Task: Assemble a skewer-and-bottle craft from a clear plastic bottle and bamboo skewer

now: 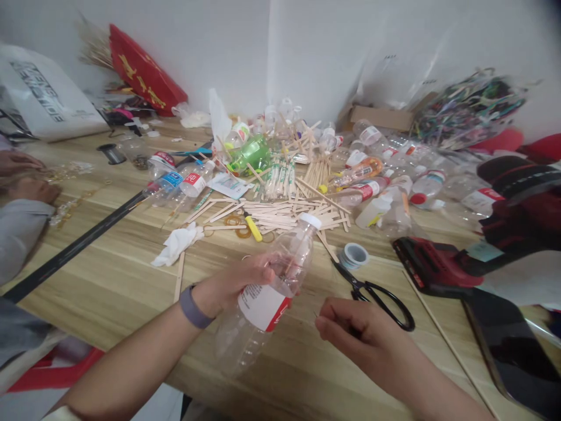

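Observation:
A clear plastic bottle (262, 309) with a white cap and a red-and-white label leans to the right above the table's front part. My left hand (249, 275) is wrapped round it below the neck, thumb on the near side; the other fingers are mostly behind the bottle. Just right of the bottle, my right hand (350, 327) is closed in a pinch. Something thin and dark pokes out at its fingertips, too small to name. Black-handled scissors (366, 289) lie right behind that hand, beside a roll of tape (353, 256).
Wooden sticks (284, 216), a yellow-handled tool (253, 228) and many plastic bottles (385, 152) cover the table's back. A red-and-black power tool (447, 266) and a phone (512, 351) are at right. Another person's hands (33, 187) work at left, near a black strip (79, 248).

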Motion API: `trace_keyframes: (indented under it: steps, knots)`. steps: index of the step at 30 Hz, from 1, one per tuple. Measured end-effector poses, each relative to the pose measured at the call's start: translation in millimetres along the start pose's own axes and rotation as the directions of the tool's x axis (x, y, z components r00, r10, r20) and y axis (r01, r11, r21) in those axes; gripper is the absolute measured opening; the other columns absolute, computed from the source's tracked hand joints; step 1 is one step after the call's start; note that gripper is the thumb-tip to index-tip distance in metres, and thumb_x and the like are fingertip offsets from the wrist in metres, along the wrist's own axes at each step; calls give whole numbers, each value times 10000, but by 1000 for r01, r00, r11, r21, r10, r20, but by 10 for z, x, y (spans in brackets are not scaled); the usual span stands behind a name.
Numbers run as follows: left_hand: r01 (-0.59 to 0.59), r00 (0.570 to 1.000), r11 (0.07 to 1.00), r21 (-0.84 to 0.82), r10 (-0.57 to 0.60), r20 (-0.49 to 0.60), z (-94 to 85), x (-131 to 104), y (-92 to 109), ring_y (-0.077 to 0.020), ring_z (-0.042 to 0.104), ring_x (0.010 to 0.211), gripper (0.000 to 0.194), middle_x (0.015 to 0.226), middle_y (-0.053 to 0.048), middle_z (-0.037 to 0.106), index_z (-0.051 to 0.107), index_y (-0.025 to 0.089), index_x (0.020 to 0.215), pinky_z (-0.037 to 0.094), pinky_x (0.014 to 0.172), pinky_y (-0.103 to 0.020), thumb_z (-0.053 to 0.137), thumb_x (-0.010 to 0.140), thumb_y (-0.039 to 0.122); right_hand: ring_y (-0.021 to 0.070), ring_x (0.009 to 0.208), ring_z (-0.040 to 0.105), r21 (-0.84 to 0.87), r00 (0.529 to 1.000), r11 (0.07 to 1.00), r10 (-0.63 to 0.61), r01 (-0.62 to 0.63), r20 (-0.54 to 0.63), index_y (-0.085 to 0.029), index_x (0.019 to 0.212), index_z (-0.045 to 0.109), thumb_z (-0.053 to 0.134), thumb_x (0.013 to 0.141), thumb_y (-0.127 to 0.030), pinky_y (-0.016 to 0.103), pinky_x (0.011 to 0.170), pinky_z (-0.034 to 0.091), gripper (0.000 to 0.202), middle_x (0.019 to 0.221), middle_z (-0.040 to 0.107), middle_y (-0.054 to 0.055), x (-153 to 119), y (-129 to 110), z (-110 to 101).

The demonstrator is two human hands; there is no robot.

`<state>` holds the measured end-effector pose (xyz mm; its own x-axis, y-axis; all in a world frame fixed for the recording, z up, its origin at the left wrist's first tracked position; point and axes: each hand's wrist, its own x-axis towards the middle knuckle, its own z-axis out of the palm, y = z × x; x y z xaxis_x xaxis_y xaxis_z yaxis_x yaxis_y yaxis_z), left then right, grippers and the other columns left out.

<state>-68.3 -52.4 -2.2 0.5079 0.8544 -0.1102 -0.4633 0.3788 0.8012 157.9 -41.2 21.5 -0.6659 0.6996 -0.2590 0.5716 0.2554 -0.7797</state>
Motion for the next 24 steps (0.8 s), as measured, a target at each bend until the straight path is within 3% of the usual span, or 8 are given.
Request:
trace_keyframes:
  steps: [8,12,18,24]
  knots:
    - [19,1000,1000,-16,-18,18,-72,12,-42,-179,660,699,578,908,-82,685,599,159,1042,492,613,-266,790,626,513,108,512,269,58,995,997,-55,51,80,-222,555,278,428,814,-307,253,462,206,311,526,283,-55,-29,-18,119]
    - [-10,1000,1000,-17,9,-7,-82,-2,-32,-183,656,705,578,905,-89,678,603,150,1051,484,610,-262,776,642,521,104,529,271,100,987,995,-27,11,158,-215,561,286,418,782,-218,253,471,202,258,537,283,-55,-75,40,168]
    - [-9,999,998,-58,6,-47,-114,-17,-52,-195,664,732,601,935,-106,690,611,151,1095,488,623,-272,769,652,526,102,567,300,2,959,999,48,-51,281,-196,571,325,434,773,-135,248,482,197,237,565,310,-52,-183,108,223]
    - [-32,999,996,-83,31,-17,-102,-16,-49,-187,667,745,534,932,-99,691,608,153,1054,490,628,-258,758,681,504,104,571,329,-13,966,999,33,-31,258,-196,588,342,450,797,-164,245,496,230,238,576,344,-50,-184,108,209]
